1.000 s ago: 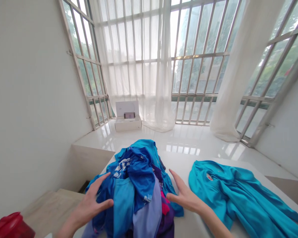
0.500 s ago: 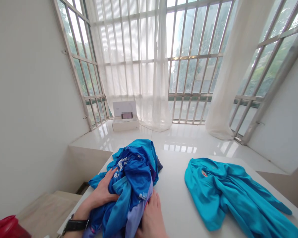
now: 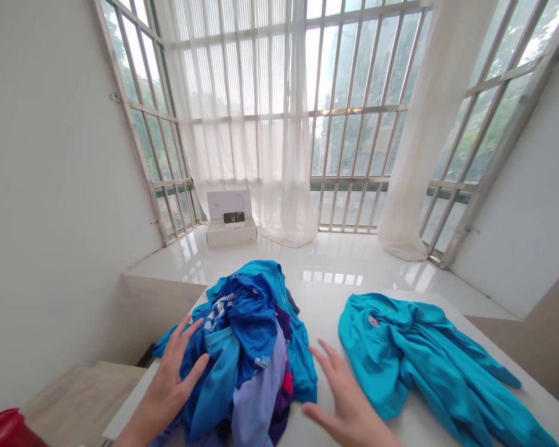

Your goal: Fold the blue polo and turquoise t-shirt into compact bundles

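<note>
A heaped pile of clothes (image 3: 249, 335) in blue, teal, lavender and purple lies on the white table (image 3: 323, 304), with white print on a blue garment. My left hand (image 3: 177, 372) is over the pile's left side, fingers spread; whether it touches the cloth I cannot tell. To the right of the pile, my right hand (image 3: 338, 391) is apart from it with fingers spread and nothing in them. A teal long-sleeved top (image 3: 414, 354) with a small red and white badge lies crumpled on the table's right side, just beyond my right hand.
On the white window ledge (image 3: 284, 257) stands an opened white box (image 3: 231, 233) with a dark phone (image 3: 234, 217) leaning in it. Pale curtains (image 3: 289, 155) hang before barred windows. A red object (image 3: 7, 428) is at the lower left.
My right hand has come away from the pile and moved right, its fingers spreading. My left hand has shifted slightly left. More purple and pink cloth shows on the pile's right side.
</note>
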### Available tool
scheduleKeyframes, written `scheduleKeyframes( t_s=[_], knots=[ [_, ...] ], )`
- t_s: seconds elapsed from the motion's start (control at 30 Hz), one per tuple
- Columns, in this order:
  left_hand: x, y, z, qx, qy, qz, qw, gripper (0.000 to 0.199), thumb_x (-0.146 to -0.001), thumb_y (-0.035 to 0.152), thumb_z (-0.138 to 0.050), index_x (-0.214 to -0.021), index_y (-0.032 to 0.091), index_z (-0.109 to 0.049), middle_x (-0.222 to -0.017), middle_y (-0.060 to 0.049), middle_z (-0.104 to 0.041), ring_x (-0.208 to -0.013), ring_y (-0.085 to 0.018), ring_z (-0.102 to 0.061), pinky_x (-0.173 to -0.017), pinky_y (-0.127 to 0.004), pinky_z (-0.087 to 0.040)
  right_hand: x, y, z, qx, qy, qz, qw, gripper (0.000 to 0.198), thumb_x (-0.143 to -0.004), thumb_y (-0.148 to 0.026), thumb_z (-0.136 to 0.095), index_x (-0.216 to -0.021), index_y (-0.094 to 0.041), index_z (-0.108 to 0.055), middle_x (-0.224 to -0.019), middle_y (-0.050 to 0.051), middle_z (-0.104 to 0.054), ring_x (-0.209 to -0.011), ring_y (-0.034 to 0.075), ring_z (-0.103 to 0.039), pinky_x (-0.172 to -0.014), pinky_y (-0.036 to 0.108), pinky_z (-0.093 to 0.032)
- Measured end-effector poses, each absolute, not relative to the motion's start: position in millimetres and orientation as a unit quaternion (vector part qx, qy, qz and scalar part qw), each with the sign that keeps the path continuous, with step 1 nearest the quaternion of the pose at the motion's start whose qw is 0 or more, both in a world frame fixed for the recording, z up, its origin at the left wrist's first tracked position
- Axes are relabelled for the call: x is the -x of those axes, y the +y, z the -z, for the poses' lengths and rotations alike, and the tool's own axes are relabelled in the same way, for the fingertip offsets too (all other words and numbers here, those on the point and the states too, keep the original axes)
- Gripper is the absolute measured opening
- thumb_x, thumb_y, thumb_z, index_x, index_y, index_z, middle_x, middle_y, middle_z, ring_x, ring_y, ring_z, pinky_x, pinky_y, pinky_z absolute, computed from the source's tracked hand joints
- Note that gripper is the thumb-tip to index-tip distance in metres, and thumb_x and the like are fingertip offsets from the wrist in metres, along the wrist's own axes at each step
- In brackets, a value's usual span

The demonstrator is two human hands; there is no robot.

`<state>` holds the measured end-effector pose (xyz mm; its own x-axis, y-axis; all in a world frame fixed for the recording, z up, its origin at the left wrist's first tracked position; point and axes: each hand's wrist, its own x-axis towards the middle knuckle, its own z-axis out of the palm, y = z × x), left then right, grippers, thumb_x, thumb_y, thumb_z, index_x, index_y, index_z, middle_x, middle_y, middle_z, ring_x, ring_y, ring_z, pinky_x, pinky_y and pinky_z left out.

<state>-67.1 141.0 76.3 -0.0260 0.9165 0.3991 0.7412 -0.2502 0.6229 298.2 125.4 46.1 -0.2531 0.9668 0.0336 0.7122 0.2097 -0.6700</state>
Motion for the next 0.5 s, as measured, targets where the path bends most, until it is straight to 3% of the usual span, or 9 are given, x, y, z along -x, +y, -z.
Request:
scheduleKeyframes(
  t_s=[0.1, 0.17, 0.23, 0.37, 0.5],
  knots=[
    [15.9, 118.5, -91.3, -0.703, 0.576, -0.412, 0.06, 0.045, -0.092, 0.043, -0.047, -0.134, 0.028, -0.052, -0.154, -0.005, -0.035, -0.145, -0.033, -0.028, -0.118, -0.054, -0.027, -383.4, 143.7, -49.3, 0.639, -0.695, -0.103, 0.313, 0.064, -0.084, -0.059, -0.049, -0.135, -0.022, -0.053, -0.152, 0.012, -0.042, -0.145, 0.035, -0.029, -0.118, 0.052, -0.027],
    [-29.8, 106.8, -103.1, -0.775, 0.51, -0.366, 0.07, 0.043, -0.091, 0.038, -0.051, -0.133, 0.028, -0.055, -0.152, -0.006, -0.039, -0.144, -0.035, -0.027, -0.115, -0.054, -0.033, -432.3, 158.0, -40.4, 0.69, -0.651, -0.012, 0.317, 0.061, -0.085, -0.057, -0.042, -0.129, -0.017, -0.057, -0.143, 0.017, -0.049, -0.139, 0.035, -0.038, -0.115, 0.052, -0.032],
    [-77.0, 101.9, -115.7, -0.869, 0.392, -0.282, 0.105, 0.046, -0.086, 0.038, -0.061, -0.13, 0.029, -0.058, -0.15, -0.008, -0.043, -0.142, -0.037, -0.03, -0.112, -0.054, -0.038, -466.8, 167.2, -26.2, 0.755, -0.597, 0.032, 0.27, 0.069, -0.082, -0.056, -0.042, -0.134, -0.011, -0.052, -0.145, 0.022, -0.046, -0.137, 0.039, -0.039, -0.109, 0.055, -0.037],
    [-158.4, 125.6, -134.8, -0.926, 0.28, -0.221, 0.125, 0.037, -0.088, 0.044, -0.062, -0.122, 0.028, -0.06, -0.145, -0.007, -0.049, -0.135, -0.031, -0.042, -0.111, -0.048, -0.04, -482.4, 164.1, -9.2, 0.787, -0.591, 0.004, 0.174, 0.08, -0.078, -0.06, -0.049, -0.144, -0.015, -0.044, -0.145, 0.02, -0.047, -0.125, 0.041, -0.051, -0.097, 0.054, -0.046],
    [-216.4, 182.7, -120.3, -0.925, 0.32, -0.175, 0.107, 0.042, -0.09, 0.041, -0.058, -0.126, 0.02, -0.058, -0.136, -0.015, -0.056, -0.121, -0.033, -0.054, -0.099, -0.049, -0.048, -456.5, 153.9, -27.4, 0.717, -0.666, -0.103, 0.177, 0.073, -0.073, -0.054, -0.062, -0.138, -0.022, -0.052, -0.135, 0.013, -0.057, -0.118, 0.034, -0.058, -0.096, 0.043, -0.048]
  ],
)
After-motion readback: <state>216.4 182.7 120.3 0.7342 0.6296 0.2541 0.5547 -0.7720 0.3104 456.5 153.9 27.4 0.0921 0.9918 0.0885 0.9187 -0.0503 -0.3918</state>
